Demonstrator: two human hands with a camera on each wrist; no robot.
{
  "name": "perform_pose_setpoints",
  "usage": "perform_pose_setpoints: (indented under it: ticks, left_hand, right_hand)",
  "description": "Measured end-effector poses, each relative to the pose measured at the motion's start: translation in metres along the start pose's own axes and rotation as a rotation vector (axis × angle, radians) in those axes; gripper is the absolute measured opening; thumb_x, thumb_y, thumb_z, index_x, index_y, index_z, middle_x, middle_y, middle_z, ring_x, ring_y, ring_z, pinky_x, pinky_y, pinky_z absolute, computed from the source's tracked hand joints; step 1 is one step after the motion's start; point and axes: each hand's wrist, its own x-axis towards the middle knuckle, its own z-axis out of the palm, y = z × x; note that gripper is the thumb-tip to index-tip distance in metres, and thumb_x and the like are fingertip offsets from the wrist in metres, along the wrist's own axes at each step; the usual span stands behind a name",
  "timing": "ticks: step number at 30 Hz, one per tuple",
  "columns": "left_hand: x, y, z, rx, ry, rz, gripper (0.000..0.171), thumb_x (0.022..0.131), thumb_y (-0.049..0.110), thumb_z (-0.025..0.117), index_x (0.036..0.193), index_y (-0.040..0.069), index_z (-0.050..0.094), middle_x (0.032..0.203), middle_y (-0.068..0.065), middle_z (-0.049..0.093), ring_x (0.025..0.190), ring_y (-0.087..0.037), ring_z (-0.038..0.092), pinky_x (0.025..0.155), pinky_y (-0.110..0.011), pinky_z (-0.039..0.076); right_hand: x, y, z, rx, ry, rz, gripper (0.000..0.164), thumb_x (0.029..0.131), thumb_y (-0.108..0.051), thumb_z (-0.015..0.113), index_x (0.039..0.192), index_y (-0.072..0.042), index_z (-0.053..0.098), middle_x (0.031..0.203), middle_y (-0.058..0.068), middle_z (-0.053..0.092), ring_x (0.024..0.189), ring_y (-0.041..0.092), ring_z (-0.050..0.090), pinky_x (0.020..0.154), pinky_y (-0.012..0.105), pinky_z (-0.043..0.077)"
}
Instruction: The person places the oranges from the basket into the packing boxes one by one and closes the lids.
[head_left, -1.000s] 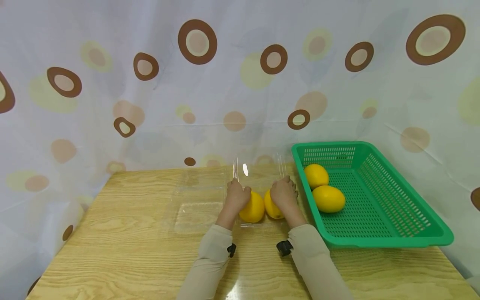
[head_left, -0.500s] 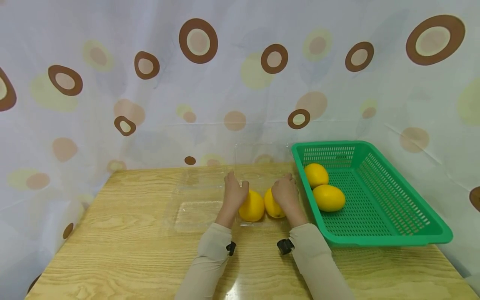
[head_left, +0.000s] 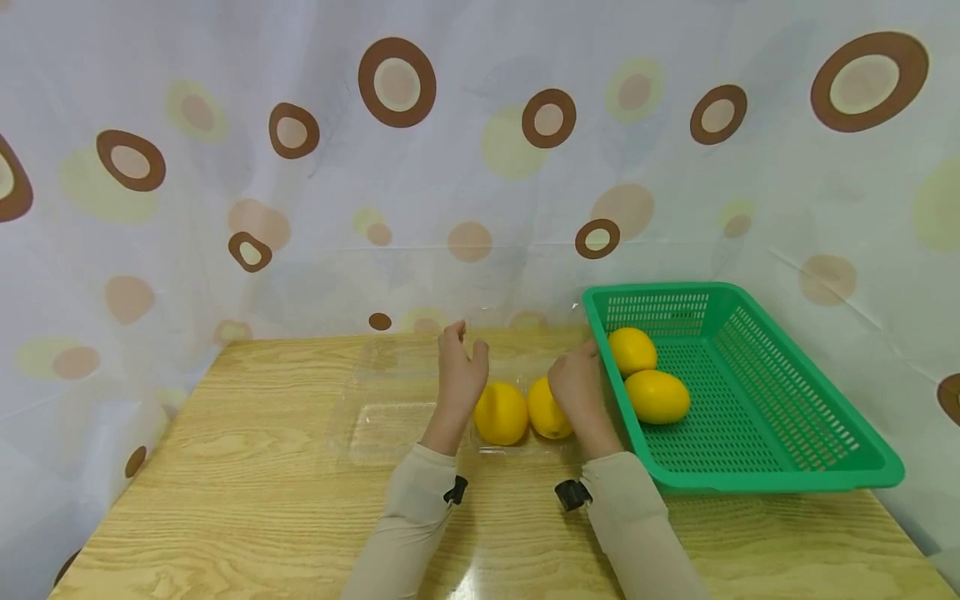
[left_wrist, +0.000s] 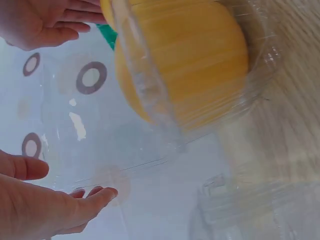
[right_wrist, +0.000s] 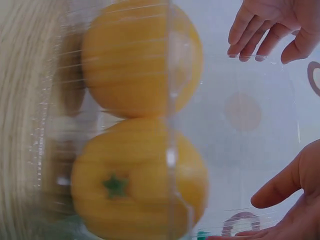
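Two yellow-orange round fruits sit side by side in a clear plastic clamshell box; one shows a green star-shaped stem end in the right wrist view. The box's clear lid stands raised behind them. My left hand is at the lid's left side, thumb and fingers apart, fingertips close to its edge in the left wrist view. On the other side, my right hand has its thumb and fingers spread beside the lid, partly covering the right fruit in the head view.
A green basket with two more yellow fruits stands close on the right. Another clear plastic box lies left of the filled one. A patterned curtain hangs behind the wooden table.
My left hand has come off its hold on the lid's side, moved slightly left and away, and its fingers have spread. The right hand has shifted slightly right; the lid's tilt has changed.
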Motion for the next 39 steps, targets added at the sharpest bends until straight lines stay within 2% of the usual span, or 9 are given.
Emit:
perform_pose_setpoints:
  ticks: [3, 7, 11, 18, 26, 29, 33, 37, 39]
  left_hand:
    - [-0.001, 0.005, -0.003, -0.073, 0.012, 0.007, 0.038, 0.101, 0.013, 0.043, 0.133, -0.007, 0.039, 0.137, -0.027, 0.040, 0.132, -0.038, 0.037, 0.108, -0.051, 0.033]
    - [0.000, 0.011, -0.008, -0.094, 0.023, 0.026, 0.032, 0.104, 0.017, 0.041, 0.127, -0.004, 0.044, 0.130, -0.023, 0.049, 0.124, -0.036, 0.046, 0.104, -0.049, 0.039]
    - [0.001, 0.017, -0.014, -0.068, 0.006, 0.022, 0.033, 0.104, 0.019, 0.042, 0.127, -0.004, 0.047, 0.125, -0.022, 0.052, 0.114, -0.036, 0.052, 0.098, -0.049, 0.044]
    - [-0.001, 0.022, -0.023, 0.084, -0.092, 0.005, 0.038, 0.104, 0.022, 0.041, 0.121, -0.007, 0.059, 0.124, -0.022, 0.056, 0.111, -0.037, 0.054, 0.094, -0.050, 0.046]
    - [-0.006, 0.020, -0.035, 0.205, -0.226, 0.042, 0.036, 0.104, 0.020, 0.040, 0.110, -0.003, 0.068, 0.116, -0.017, 0.066, 0.101, -0.034, 0.061, 0.090, -0.046, 0.049]
    - [-0.009, 0.020, -0.039, 0.233, -0.278, 0.046, 0.035, 0.103, 0.017, 0.042, 0.111, -0.004, 0.068, 0.111, -0.019, 0.067, 0.075, -0.033, 0.058, 0.076, -0.043, 0.051]
    - [-0.012, 0.017, -0.043, 0.282, -0.351, 0.037, 0.030, 0.101, 0.013, 0.046, 0.113, -0.005, 0.067, 0.102, -0.021, 0.067, 0.060, -0.024, 0.048, 0.062, -0.036, 0.047]
    - [-0.014, 0.014, -0.044, 0.348, -0.407, 0.010, 0.028, 0.100, 0.011, 0.050, 0.114, -0.006, 0.066, 0.107, -0.021, 0.066, 0.081, -0.026, 0.061, 0.071, -0.036, 0.052]
    - [-0.014, 0.012, -0.044, 0.375, -0.429, 0.006, 0.027, 0.099, 0.009, 0.051, 0.115, -0.007, 0.065, 0.114, -0.021, 0.064, 0.099, -0.032, 0.062, 0.082, -0.042, 0.053]
  right_hand:
    - [-0.008, -0.035, -0.050, 0.210, -0.062, 0.175, 0.041, 0.089, 0.000, 0.042, 0.120, 0.025, 0.032, 0.088, 0.038, 0.053, 0.077, 0.051, 0.057, 0.069, 0.058, 0.049]
    - [-0.015, -0.056, -0.087, 0.387, -0.149, 0.220, 0.046, 0.096, -0.003, 0.032, 0.135, 0.019, 0.022, 0.102, 0.034, 0.048, 0.074, 0.039, 0.053, 0.069, 0.048, 0.048]
    - [-0.016, -0.060, -0.101, 0.521, -0.137, 0.229, 0.045, 0.103, -0.012, 0.025, 0.141, 0.011, 0.022, 0.118, 0.028, 0.038, 0.081, 0.033, 0.045, 0.075, 0.043, 0.044]
    - [-0.022, -0.057, -0.107, 0.431, -0.060, 0.144, 0.043, 0.105, -0.020, 0.032, 0.124, 0.015, 0.047, 0.120, 0.032, 0.039, 0.100, 0.042, 0.045, 0.089, 0.053, 0.042]
    - [-0.028, -0.056, -0.113, 0.349, -0.152, 0.065, 0.033, 0.101, -0.013, 0.043, 0.116, 0.014, 0.054, 0.119, 0.030, 0.054, 0.110, 0.043, 0.053, 0.094, 0.053, 0.045]
    - [-0.030, -0.056, -0.114, 0.264, -0.223, 0.027, 0.032, 0.100, -0.011, 0.043, 0.113, 0.015, 0.058, 0.114, 0.031, 0.060, 0.103, 0.042, 0.059, 0.088, 0.053, 0.049]
    - [-0.032, -0.054, -0.114, 0.169, -0.329, -0.003, 0.032, 0.099, -0.009, 0.042, 0.109, 0.014, 0.062, 0.095, 0.027, 0.064, 0.074, 0.032, 0.061, 0.071, 0.044, 0.053]
    - [-0.034, -0.052, -0.111, 0.132, -0.393, -0.009, 0.032, 0.099, -0.008, 0.042, 0.107, 0.013, 0.064, 0.085, 0.022, 0.063, 0.057, 0.021, 0.051, 0.056, 0.034, 0.047]
    - [-0.036, -0.051, -0.109, 0.118, -0.396, -0.006, 0.030, 0.098, -0.007, 0.042, 0.096, 0.012, 0.065, 0.081, 0.023, 0.061, 0.057, 0.022, 0.050, 0.054, 0.034, 0.046]
